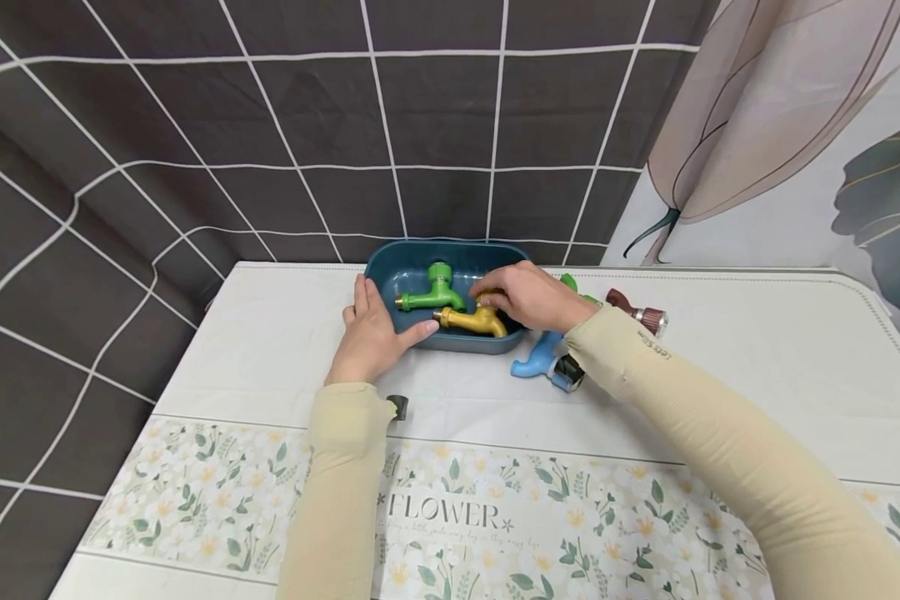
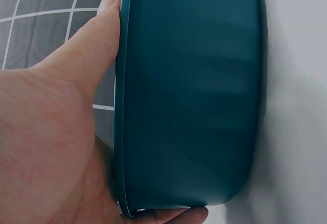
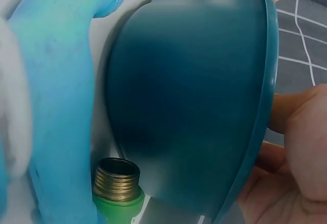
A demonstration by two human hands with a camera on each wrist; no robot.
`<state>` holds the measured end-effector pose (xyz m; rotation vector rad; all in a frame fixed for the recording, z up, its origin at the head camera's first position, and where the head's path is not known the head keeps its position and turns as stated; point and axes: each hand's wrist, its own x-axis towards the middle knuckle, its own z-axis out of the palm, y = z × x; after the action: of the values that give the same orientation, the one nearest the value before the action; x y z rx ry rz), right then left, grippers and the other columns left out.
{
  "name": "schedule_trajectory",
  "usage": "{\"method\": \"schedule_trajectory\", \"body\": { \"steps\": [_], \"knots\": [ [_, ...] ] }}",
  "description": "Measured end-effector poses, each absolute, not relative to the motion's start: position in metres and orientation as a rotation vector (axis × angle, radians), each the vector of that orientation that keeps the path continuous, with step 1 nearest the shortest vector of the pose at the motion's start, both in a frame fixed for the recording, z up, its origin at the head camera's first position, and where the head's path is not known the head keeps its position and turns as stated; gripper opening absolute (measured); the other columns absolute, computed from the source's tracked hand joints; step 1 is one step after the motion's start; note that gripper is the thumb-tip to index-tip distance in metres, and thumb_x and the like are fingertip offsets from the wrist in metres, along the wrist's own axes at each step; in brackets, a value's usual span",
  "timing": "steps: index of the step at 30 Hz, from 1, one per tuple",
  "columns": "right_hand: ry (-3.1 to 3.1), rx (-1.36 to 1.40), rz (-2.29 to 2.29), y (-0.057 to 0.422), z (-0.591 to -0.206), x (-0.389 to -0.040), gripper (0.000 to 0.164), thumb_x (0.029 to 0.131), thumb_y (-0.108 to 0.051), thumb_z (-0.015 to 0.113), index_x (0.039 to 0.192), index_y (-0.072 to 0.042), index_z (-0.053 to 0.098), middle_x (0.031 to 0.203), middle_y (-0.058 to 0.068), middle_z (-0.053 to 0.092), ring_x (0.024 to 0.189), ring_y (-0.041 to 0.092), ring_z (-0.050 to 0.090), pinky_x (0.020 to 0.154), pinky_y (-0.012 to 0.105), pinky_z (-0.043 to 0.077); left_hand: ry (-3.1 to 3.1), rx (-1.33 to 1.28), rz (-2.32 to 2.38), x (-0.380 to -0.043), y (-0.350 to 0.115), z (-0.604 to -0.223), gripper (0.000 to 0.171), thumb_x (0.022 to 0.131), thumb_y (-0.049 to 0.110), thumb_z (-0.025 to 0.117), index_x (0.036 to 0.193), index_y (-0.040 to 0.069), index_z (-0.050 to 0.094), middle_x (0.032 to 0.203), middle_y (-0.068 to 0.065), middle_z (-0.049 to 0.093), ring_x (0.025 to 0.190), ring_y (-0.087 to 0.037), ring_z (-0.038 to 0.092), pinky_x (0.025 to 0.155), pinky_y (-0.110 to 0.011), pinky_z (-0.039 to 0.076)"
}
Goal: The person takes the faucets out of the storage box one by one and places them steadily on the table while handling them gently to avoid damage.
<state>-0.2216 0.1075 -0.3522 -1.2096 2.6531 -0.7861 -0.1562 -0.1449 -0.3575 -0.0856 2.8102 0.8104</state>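
A dark teal plastic basin [image 1: 450, 342] stands against the back wall. Inside it lie a green faucet [image 1: 437, 292] and, nearer the front, a yellow faucet [image 1: 474, 321] with a threaded metal end. My right hand [image 1: 528, 293] reaches over the basin's right end and pinches the yellow faucet at its top; the fingertips partly cover it. My left hand [image 1: 367, 337] holds the basin's front left corner, thumb at the front rim and fingers along the left end. In the left wrist view the left thumb [image 2: 94, 40] lies along the rim.
Right of the basin, by my right forearm, lie a blue faucet [image 1: 538, 358] with a black part, a partly hidden green faucet [image 3: 120, 203] and a dark red faucet [image 1: 636, 312]. A small black cylinder [image 1: 397, 407] shows beside my left sleeve. The flowered cloth [image 1: 450, 500] covers the table.
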Motion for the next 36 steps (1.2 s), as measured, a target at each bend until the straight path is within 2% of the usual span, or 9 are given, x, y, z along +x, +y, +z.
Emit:
{"method": "schedule_trajectory", "body": {
  "steps": [17, 27, 36],
  "knots": [
    [2.723, -1.131, -0.892, 0.116, -0.349, -0.218, 0.026, 0.102, -0.012, 0.059, 0.124, -0.004, 0.072, 0.122, 0.010, 0.071, 0.107, 0.023, 0.068, 0.090, 0.038, 0.054, 2.831, -0.080, 0.803, -0.156, -0.145, -0.359, 0.123, 0.088, 0.065, 0.065, 0.157, -0.005, -0.009, 0.166, -0.016, -0.018, 0.144, -0.044, 0.016, 0.109, -0.050, 0.038],
    [2.782, -1.055, -0.985, 0.121, -0.348, -0.215, 0.025, 0.102, -0.013, 0.061, 0.122, -0.006, 0.072, 0.121, 0.009, 0.071, 0.104, 0.020, 0.068, 0.088, 0.037, 0.055, 2.833, -0.080, 0.796, -0.156, -0.146, -0.359, 0.123, 0.088, 0.065, 0.065, 0.157, -0.005, -0.009, 0.166, -0.017, -0.018, 0.144, -0.045, 0.016, 0.109, -0.051, 0.036],
    [2.811, -0.948, -1.076, 0.127, -0.347, -0.210, 0.028, 0.103, -0.017, 0.060, 0.127, -0.008, 0.071, 0.121, 0.009, 0.071, 0.101, 0.019, 0.067, 0.084, 0.039, 0.054, 2.832, -0.080, 0.801, -0.156, -0.145, -0.359, 0.122, 0.088, 0.065, 0.065, 0.157, -0.006, -0.008, 0.166, -0.017, -0.018, 0.143, -0.044, 0.017, 0.109, -0.050, 0.037]
  ]
}}
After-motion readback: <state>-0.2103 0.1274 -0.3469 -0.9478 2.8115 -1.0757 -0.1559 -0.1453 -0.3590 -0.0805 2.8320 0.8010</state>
